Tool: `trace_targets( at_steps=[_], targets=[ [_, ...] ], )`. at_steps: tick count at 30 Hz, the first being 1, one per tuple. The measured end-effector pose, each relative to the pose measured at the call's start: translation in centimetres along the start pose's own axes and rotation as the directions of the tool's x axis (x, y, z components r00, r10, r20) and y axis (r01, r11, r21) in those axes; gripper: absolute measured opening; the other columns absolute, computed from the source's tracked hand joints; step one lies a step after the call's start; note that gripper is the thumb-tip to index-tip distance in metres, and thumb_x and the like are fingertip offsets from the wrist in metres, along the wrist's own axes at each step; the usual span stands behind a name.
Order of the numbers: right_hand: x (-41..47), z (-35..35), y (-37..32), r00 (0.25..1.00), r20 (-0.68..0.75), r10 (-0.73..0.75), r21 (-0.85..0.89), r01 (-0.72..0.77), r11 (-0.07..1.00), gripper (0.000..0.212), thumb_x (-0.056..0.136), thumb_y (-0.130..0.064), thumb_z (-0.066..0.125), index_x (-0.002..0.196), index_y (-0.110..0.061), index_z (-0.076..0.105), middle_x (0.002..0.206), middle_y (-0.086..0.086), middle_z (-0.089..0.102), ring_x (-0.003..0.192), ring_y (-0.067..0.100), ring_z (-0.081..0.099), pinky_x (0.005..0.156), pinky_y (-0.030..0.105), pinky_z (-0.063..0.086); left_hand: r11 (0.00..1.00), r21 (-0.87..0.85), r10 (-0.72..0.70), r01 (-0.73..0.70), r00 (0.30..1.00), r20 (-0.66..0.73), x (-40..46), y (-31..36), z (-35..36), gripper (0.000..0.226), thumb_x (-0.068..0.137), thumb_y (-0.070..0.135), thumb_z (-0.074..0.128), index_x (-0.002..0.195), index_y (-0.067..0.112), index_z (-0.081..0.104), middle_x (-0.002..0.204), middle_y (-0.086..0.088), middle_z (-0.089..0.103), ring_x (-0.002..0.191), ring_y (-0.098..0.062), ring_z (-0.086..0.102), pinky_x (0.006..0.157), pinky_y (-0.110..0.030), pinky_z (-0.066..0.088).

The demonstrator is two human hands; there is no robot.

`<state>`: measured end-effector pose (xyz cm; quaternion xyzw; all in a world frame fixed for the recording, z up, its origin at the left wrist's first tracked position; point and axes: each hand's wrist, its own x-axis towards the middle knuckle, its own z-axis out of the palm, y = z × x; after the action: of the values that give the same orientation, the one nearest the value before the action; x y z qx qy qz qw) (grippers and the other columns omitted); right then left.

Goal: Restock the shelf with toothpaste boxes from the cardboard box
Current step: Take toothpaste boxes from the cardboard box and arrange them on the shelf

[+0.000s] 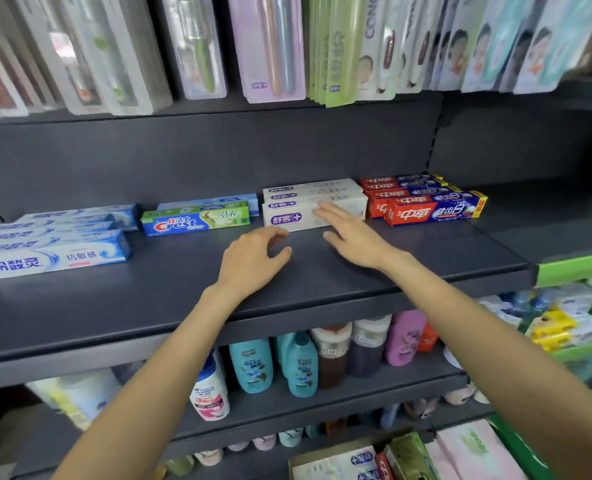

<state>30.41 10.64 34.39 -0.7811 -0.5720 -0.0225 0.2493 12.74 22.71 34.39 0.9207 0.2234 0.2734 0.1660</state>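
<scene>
At the bottom edge the cardboard box [336,460] is cut off, its contents blurred. Above the shelf [183,282], the left hand [253,261] hovers loosely curled, holding nothing; the right hand [350,233] lies flat-fingered against the white toothpaste boxes [313,202]. These are stacked at the shelf's back, long axes running left-right, flanked by the Crest boxes [197,220] and red boxes [426,199].

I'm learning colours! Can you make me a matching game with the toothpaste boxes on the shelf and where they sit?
Things:
1. Crest box
2. red and blue boxes
3. white box with purple label
4. pale blue and white boxes

Places:
A. far left
B. under the right hand's fingertips
C. far right
D. between the pale blue ones and the white ones

Pairs: 1-D, 2-C, 3-B, 4-A
</scene>
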Motion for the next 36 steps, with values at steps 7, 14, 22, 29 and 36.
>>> trace_targets(
  at_steps=[7,14,22,29,36],
  targets=[
    [-15.3,0.9,-1.9,0.954,-0.298,-0.008,0.18,0.064,0.982,0.026,0.092,-0.02,0.047,0.109,-0.019,0.066,0.108,-0.005,0.068,0.093,0.009,0.062,0.081,0.026,0.048,0.856,-0.324,0.258,-0.403,0.876,-0.407,-8.8,6.7,3.5,0.018,0.091,0.017,0.052,0.092,0.011,0.069,0.079,0.008,0.067,0.074,-0.009,0.064,0.074,-0.024,0.05],
    [-28.9,8.4,3.4,0.986,0.095,0.135,0.167,-0.15,0.975,0.021,0.086,-0.026,0.051,0.102,-0.026,0.066,0.089,-0.006,0.072,0.077,0.016,0.067,0.067,0.036,0.054,0.94,-0.315,0.118,-0.129,0.992,-0.054,-21.2,6.2,14.7,0.024,0.087,0.028,0.051,0.091,0.014,0.071,0.078,0.005,0.07,0.07,-0.006,0.061,0.066,-0.023,0.05],
    [-36.0,17.9,9.3,0.758,0.464,0.459,-0.173,-0.431,0.886,0.044,0.089,-0.03,0.058,0.131,-0.021,0.048,0.135,0.006,0.046,0.122,0.028,0.042,0.103,0.037,0.036,0.939,0.179,-0.337,0.293,0.688,0.643,-30.2,1.6,26.2,0.047,0.088,0.029,0.058,0.133,0.023,0.045,0.13,-0.002,0.053,0.12,-0.023,0.048,0.092,-0.036,0.046],
    [-35.2,25.1,9.1,0.889,0.359,0.282,-0.29,-0.181,0.94,0.053,0.076,-0.021,0.07,0.126,-0.017,0.053,0.135,0.012,0.049,0.127,0.033,0.041,0.104,0.05,0.038,0.902,0.376,-0.422,0.212,0.621,0.661,-31.3,-2.3,32.9,0.067,0.088,0.031,0.058,0.145,0.017,0.026,0.15,-0.006,0.029,0.138,-0.026,0.026,0.112,-0.039,0.025],
    [-38.1,26.0,11.2,0.706,0.33,0.627,-0.174,-0.607,0.775,0.075,0.084,-0.039,0.063,0.145,-0.037,0.02,0.131,0.013,0.041,0.116,0.033,0.044,0.087,0.042,0.046,0.899,0.39,-0.422,0.202,0.64,0.642,-31.7,-4.0,36.1,0.067,0.088,0.036,0.057,0.145,0.016,0.026,0.15,-0.008,0.027,0.137,-0.028,0.021,0.113,-0.044,0.021]
  ],
)
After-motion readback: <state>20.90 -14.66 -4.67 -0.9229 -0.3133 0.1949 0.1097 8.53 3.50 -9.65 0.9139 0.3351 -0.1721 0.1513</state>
